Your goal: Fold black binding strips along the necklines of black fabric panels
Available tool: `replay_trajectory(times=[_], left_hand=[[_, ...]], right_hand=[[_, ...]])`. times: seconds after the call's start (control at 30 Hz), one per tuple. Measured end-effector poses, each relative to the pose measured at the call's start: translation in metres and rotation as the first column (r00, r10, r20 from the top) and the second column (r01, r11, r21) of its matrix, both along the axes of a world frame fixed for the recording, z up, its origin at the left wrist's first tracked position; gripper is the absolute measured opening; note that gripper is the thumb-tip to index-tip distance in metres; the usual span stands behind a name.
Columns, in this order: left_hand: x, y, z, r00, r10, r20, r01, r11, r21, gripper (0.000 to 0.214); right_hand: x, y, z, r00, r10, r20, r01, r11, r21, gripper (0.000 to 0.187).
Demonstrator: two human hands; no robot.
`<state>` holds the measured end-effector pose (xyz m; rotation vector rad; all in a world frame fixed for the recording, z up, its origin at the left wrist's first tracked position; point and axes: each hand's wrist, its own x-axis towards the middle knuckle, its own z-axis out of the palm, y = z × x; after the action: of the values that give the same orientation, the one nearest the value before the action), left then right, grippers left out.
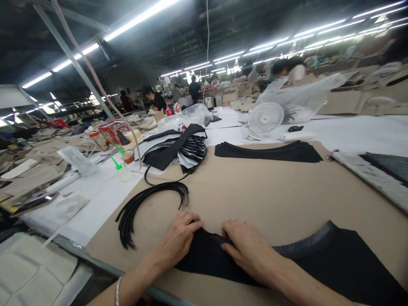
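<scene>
A large curved black fabric piece (344,259) lies flat in front of me, with a shinier strip along its inner curved edge. My left hand (180,233) is closed at the piece's upper left corner, thumb and fingers pinching the edge. Farther right along the same edge, my right hand (247,246) has bent fingers, with the thumb and fingertips gripping the fabric. The right forearm crosses over the piece and hides part of it. Beside my left hand lies a bundle of thin black strips (140,206), curved into an arc.
Brown paper (255,191) covers the work surface. Stacked curved black pieces (267,151) lie at the back, near a white fan (266,117). More black pieces (178,148) are heaped left of them. A green-tipped bottle (122,171) stands farther left. Several people work in the background.
</scene>
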<state>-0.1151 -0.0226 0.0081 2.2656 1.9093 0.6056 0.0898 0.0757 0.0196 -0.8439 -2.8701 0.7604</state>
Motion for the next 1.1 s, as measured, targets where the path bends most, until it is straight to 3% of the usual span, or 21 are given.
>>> replay_trajectory(times=[0.2, 0.47, 0.83, 1.1], left_hand=[[0.027, 0.010, 0.016, 0.996, 0.015, 0.085, -0.007, 0.995, -0.100, 0.028], [0.034, 0.023, 0.014, 0.999, -0.021, 0.046, 0.030, 0.982, -0.185, 0.032], [0.032, 0.012, 0.009, 0.991, -0.134, -0.016, 0.130, 0.979, -0.155, 0.032], [0.028, 0.003, -0.007, 0.990, -0.138, 0.005, 0.138, 0.988, -0.063, 0.033]], right_hand=[[0.000, 0.001, -0.001, 1.000, -0.016, -0.007, 0.016, 1.000, -0.020, 0.008], [0.005, 0.002, -0.006, 0.999, -0.030, -0.041, 0.028, 0.998, -0.065, 0.009], [0.017, -0.004, -0.012, 0.984, 0.042, -0.174, -0.047, 0.999, -0.024, 0.018], [0.023, -0.003, -0.016, 0.983, 0.111, -0.144, -0.106, 0.993, 0.043, 0.015]])
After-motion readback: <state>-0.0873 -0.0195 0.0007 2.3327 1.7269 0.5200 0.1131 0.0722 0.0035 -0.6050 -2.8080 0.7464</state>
